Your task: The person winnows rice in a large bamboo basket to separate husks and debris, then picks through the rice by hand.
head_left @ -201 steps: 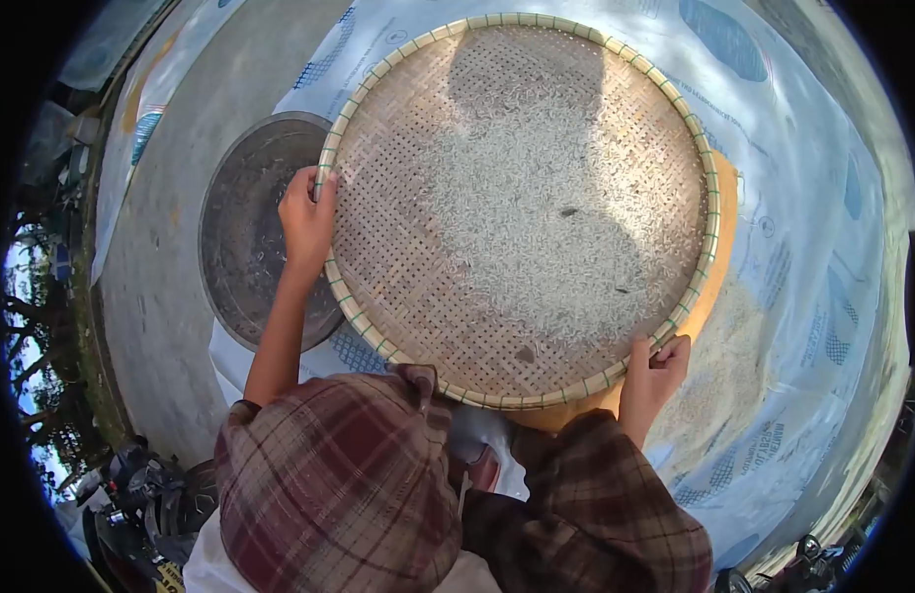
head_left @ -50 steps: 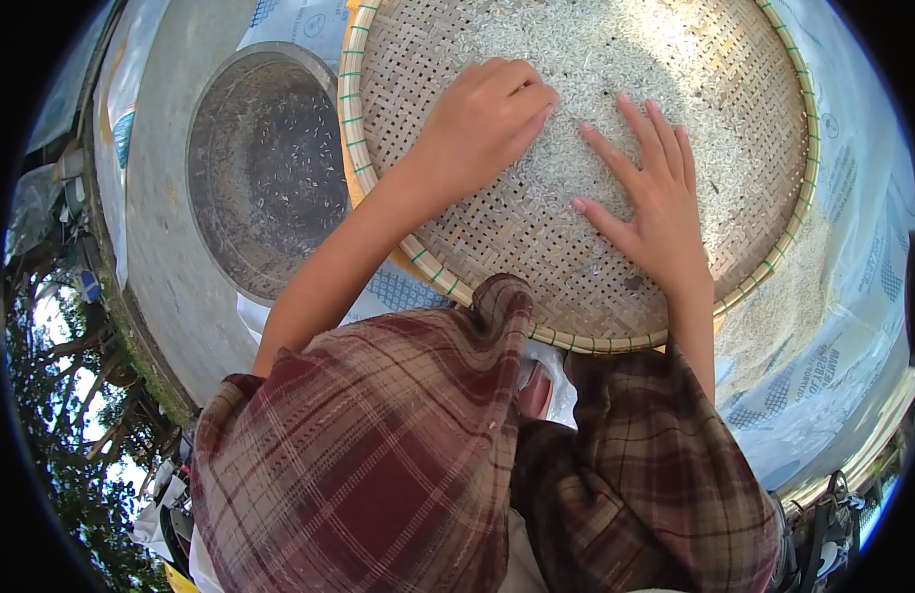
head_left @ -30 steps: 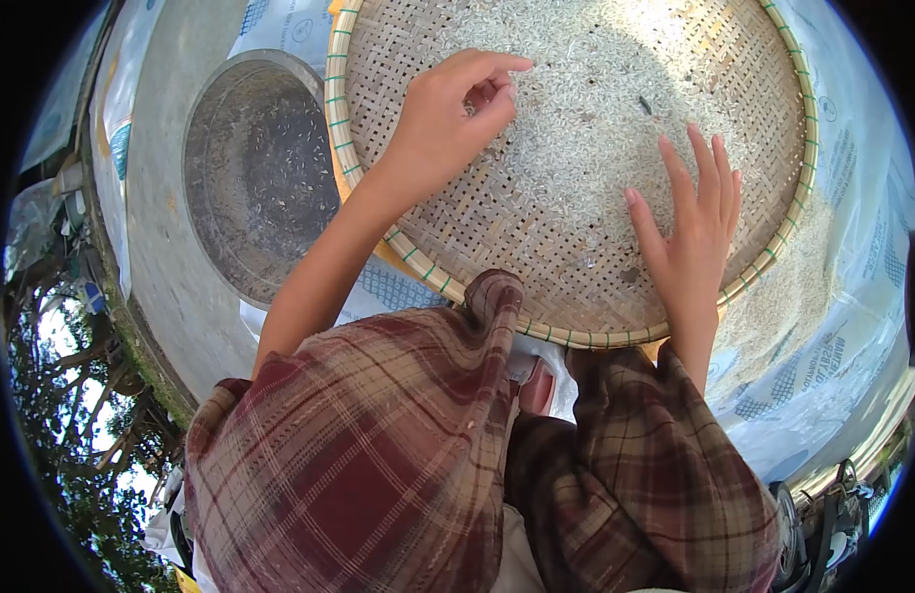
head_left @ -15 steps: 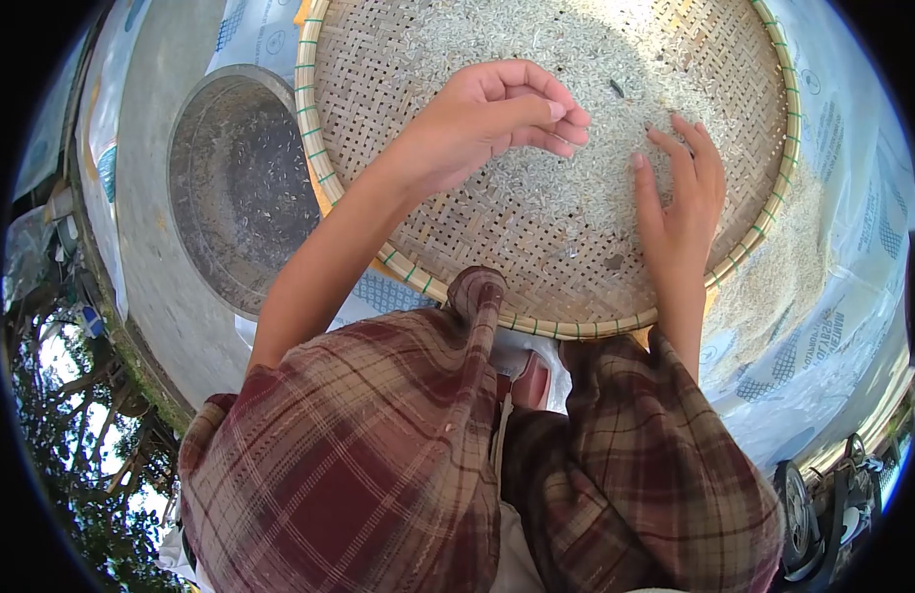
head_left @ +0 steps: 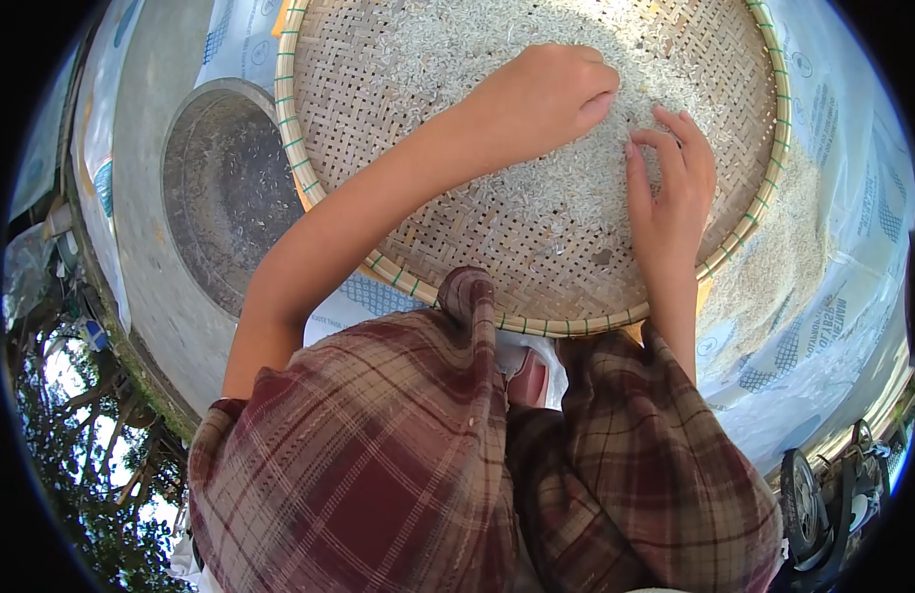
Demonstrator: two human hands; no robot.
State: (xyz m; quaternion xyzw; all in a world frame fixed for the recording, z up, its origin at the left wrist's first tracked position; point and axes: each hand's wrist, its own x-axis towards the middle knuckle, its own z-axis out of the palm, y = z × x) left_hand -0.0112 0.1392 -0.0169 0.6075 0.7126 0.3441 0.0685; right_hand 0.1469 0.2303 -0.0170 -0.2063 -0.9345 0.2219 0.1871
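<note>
A round woven bamboo tray (head_left: 477,262), its rim bound with green ties, holds a spread of pale rice grains (head_left: 537,198). Over the upper middle of the rice is my left hand (head_left: 564,94), palm down with the fingers closed and their tips hidden; what they hold, if anything, does not show. My right hand (head_left: 678,188) rests at the right part of the grains, fingers curved and apart, with thumb and fingertips near the rice. Nothing shows in its grasp.
A dark round basin (head_left: 230,198) with scattered grains stands left of the tray. Printed plastic sheeting (head_left: 853,247) covers the ground, with a heap of fine pale grain (head_left: 784,267) on it at the right. A motorcycle (head_left: 833,499) is at the lower right.
My left hand has moved right and turned palm down, closing over the spot where a small dark piece lay; that piece is now out of sight. The right hand stays nearly in place.
</note>
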